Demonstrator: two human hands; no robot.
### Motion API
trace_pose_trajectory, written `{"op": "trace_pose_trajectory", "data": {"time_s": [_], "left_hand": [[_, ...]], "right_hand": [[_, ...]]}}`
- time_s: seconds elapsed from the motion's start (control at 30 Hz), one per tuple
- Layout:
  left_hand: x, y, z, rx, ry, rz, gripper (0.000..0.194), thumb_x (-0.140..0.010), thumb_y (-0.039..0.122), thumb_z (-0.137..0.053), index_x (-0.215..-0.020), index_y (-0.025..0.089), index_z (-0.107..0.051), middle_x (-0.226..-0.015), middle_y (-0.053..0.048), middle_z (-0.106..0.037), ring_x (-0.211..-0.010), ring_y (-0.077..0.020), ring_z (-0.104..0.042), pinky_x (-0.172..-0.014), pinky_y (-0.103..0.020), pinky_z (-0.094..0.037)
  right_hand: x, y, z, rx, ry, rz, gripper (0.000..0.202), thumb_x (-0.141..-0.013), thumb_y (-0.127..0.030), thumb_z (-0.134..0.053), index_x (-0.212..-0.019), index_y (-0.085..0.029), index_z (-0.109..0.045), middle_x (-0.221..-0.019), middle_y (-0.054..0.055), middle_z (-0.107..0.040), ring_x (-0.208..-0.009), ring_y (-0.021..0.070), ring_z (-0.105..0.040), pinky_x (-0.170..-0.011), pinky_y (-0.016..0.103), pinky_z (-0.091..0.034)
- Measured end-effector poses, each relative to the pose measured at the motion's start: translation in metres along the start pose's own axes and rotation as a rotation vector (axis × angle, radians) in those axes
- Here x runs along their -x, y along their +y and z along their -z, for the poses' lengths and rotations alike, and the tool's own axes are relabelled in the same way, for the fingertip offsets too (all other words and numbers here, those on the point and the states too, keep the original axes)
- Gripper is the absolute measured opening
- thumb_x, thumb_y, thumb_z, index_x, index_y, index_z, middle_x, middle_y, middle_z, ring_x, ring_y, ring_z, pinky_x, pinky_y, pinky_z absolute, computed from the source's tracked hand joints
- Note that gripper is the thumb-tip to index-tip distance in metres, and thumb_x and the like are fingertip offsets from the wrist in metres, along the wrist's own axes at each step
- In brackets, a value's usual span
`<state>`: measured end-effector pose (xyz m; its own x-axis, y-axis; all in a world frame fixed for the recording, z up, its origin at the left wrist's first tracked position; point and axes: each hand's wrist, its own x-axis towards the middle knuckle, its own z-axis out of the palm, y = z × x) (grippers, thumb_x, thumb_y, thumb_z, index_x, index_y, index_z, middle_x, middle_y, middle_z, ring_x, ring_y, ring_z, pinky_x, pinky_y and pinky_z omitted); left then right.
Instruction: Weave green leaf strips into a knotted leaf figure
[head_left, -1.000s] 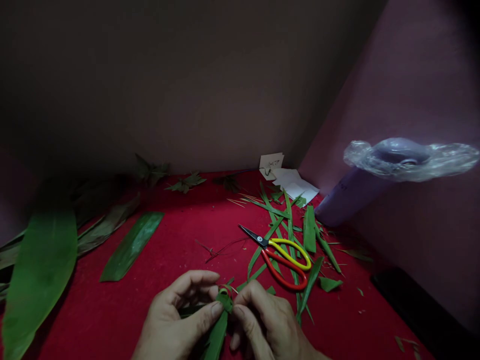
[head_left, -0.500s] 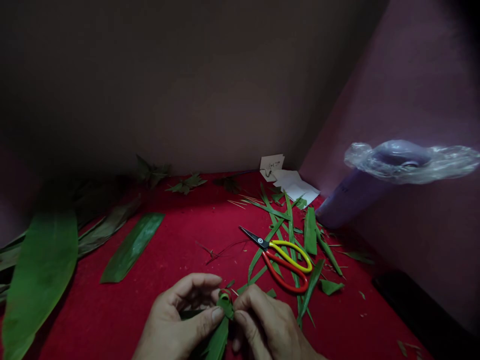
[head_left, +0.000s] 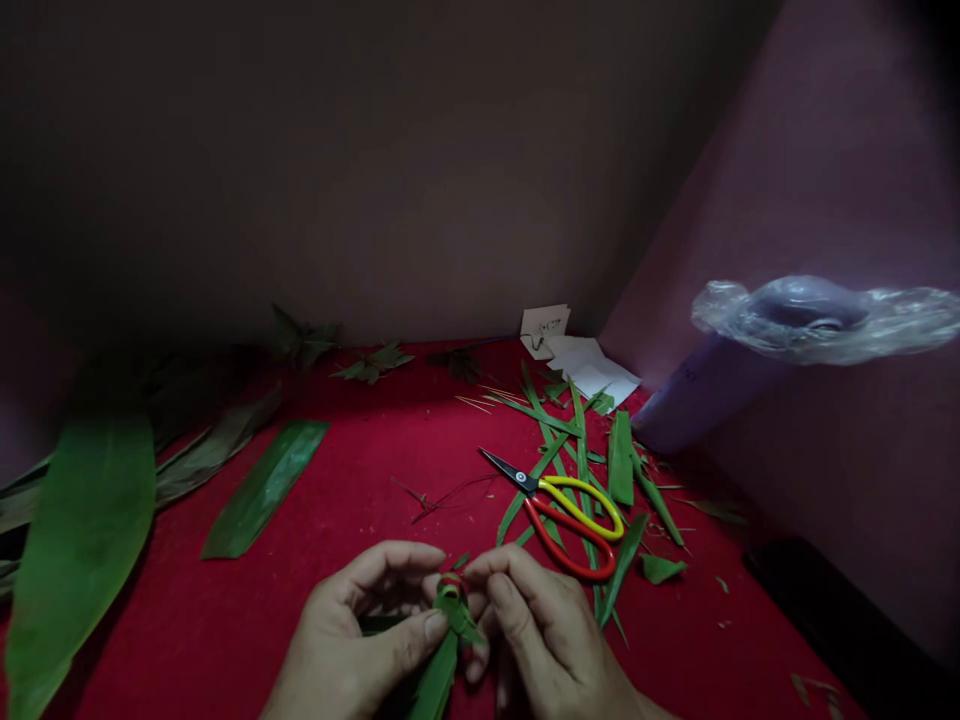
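Note:
Between my hands, at the near edge of the head view, is a folded green leaf piece [head_left: 444,655] with a small rolled curl at its top. My left hand [head_left: 367,630] pinches it under the thumb, with the fingers curved behind. On its right side, my right hand [head_left: 544,630] has thumb and forefinger pressed together beside the curl; whatever is between those fingertips is too small to make out. Scissors [head_left: 529,487] with one yellow and one red handle lie just beyond my right hand, on top of cut leaf strips [head_left: 581,440].
Broad leaves [head_left: 82,540] and a cut leaf section [head_left: 266,490] lie to the left on the red cloth [head_left: 360,460]. White papers [head_left: 592,370] and thin sticks [head_left: 474,403] are at the back. A purple tube with clear plastic [head_left: 705,390] leans at right, near a dark flat object [head_left: 840,600].
My right hand has shifted up and slightly right, its fingertips now nearer the curl at the top. The left hand keeps its hold on the leaf piece.

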<state>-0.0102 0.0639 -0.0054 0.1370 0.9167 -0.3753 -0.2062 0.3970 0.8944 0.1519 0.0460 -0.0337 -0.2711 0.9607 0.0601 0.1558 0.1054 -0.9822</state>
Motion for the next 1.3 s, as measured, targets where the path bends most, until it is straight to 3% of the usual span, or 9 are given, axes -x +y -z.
{"op": "trace_pose_trajectory", "data": {"time_s": [0.13,0.27,0.43,0.57,0.73,0.93,1.1,1.3], "left_hand": [[0.0001,-0.0008,-0.0004,0.027,-0.073,0.040,0.025,-0.055,0.020,-0.081,-0.078,0.018,-0.070,-0.065,-0.001,-0.071,-0.058,-0.0183,-0.067,-0.058,-0.029,-0.054],[-0.0013,-0.0029,0.0019,-0.008,-0.038,-0.002,0.025,-0.054,0.017,-0.081,-0.078,0.018,-0.072,-0.067,-0.001,-0.072,-0.064,-0.0154,-0.064,-0.060,-0.023,-0.052],[-0.0024,-0.0046,0.0039,-0.018,-0.056,0.038,0.025,-0.054,0.018,-0.081,-0.077,0.020,-0.073,-0.070,-0.002,-0.073,-0.066,-0.0161,-0.065,-0.062,-0.023,-0.052],[-0.0028,-0.0030,0.0039,-0.065,-0.068,-0.006,0.021,-0.056,0.018,-0.079,-0.076,0.022,-0.075,-0.075,-0.003,-0.073,-0.072,-0.0181,-0.065,-0.067,-0.025,-0.052],[-0.0034,0.0009,0.0019,-0.143,-0.085,-0.126,0.009,-0.058,0.017,-0.077,-0.065,0.022,-0.076,-0.071,-0.002,-0.069,-0.071,-0.0181,-0.063,-0.064,-0.023,-0.051],[-0.0037,0.0007,0.0024,-0.132,-0.083,-0.075,0.009,-0.058,0.016,-0.077,-0.063,0.021,-0.073,-0.070,0.000,-0.067,-0.067,-0.0159,-0.061,-0.061,-0.021,-0.049],[-0.0034,-0.0014,0.0029,-0.111,-0.114,-0.108,0.008,-0.059,0.014,-0.076,-0.059,0.020,-0.071,-0.068,0.001,-0.065,-0.067,-0.0148,-0.059,-0.061,-0.020,-0.048],[-0.0032,-0.0029,0.0022,-0.100,-0.083,-0.045,0.014,-0.058,0.017,-0.078,-0.070,0.022,-0.074,-0.070,0.000,-0.069,-0.068,-0.0164,-0.061,-0.062,-0.022,-0.049]], "right_hand": [[-0.0023,-0.0006,0.0011,-0.057,-0.026,-0.025,0.028,-0.095,-0.037,-0.036,-0.102,-0.016,-0.053,-0.072,0.004,-0.065,-0.046,0.0082,-0.055,-0.041,0.018,-0.043],[-0.0018,-0.0025,0.0029,-0.067,-0.014,0.033,0.018,-0.091,-0.028,-0.045,-0.100,-0.017,-0.056,-0.086,0.007,-0.066,-0.067,0.0133,-0.062,-0.058,0.024,-0.050],[-0.0001,-0.0032,0.0040,0.021,0.026,0.132,0.017,-0.087,-0.021,-0.048,-0.097,-0.016,-0.061,-0.084,0.008,-0.064,-0.073,0.0167,-0.061,-0.064,0.029,-0.050],[-0.0011,-0.0036,0.0047,0.130,0.068,0.260,0.017,-0.084,-0.016,-0.048,-0.093,-0.013,-0.062,-0.078,0.008,-0.062,-0.071,0.0176,-0.058,-0.063,0.030,-0.048],[-0.0025,-0.0044,0.0046,0.152,0.064,0.252,0.018,-0.084,-0.016,-0.047,-0.094,-0.014,-0.062,-0.077,0.007,-0.062,-0.071,0.0175,-0.058,-0.063,0.029,-0.046],[-0.0008,-0.0060,0.0043,0.156,0.065,0.193,0.018,-0.083,-0.020,-0.049,-0.092,-0.014,-0.062,-0.074,0.007,-0.061,-0.066,0.0171,-0.057,-0.059,0.028,-0.046],[-0.0003,-0.0061,0.0036,0.152,0.064,0.183,0.015,-0.082,-0.020,-0.049,-0.088,-0.014,-0.062,-0.072,0.006,-0.060,-0.064,0.0163,-0.056,-0.057,0.027,-0.045],[-0.0008,-0.0069,0.0051,0.182,0.082,0.293,0.017,-0.082,-0.015,-0.048,-0.092,-0.013,-0.062,-0.076,0.008,-0.062,-0.069,0.0175,-0.057,-0.061,0.029,-0.046]]}}
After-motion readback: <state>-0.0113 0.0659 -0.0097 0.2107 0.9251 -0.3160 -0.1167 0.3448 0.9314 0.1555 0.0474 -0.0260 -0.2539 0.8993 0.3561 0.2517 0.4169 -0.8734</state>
